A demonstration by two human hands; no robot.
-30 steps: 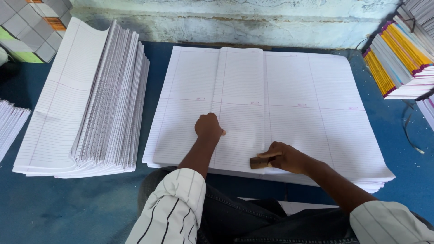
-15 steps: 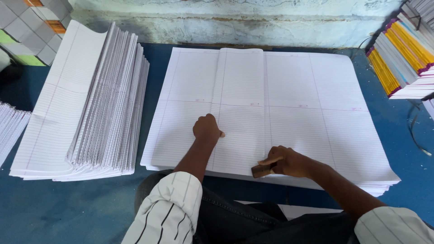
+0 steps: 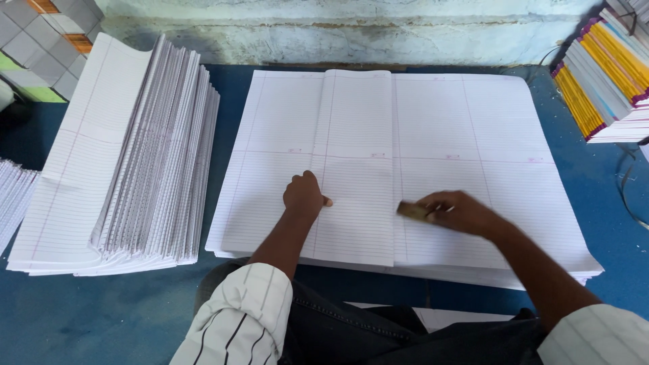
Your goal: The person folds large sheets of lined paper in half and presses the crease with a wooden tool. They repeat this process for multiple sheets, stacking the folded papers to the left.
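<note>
Blue counter [image 3: 135, 311] | your left hand [image 3: 304, 195] fisted, pressing the folded ruled sheet [image 3: 358, 169] at centre | your right hand [image 3: 460, 211] pinching a small brown block [image 3: 414, 211] on it | folded stack [image 3: 135, 155] at 9 o'clock | notebooks [image 3: 602, 81] at 2 o'clock

— Where are the hands?
— The left hand [image 3: 304, 196] presses, fist closed, on the ruled sheet stack [image 3: 433, 122]; the right hand [image 3: 460, 213] grips a small brown block [image 3: 414, 211] against the paper.
— And left of them?
— Folded sheets [image 3: 115, 162] piled on the blue tabletop [image 3: 233, 88].
</note>
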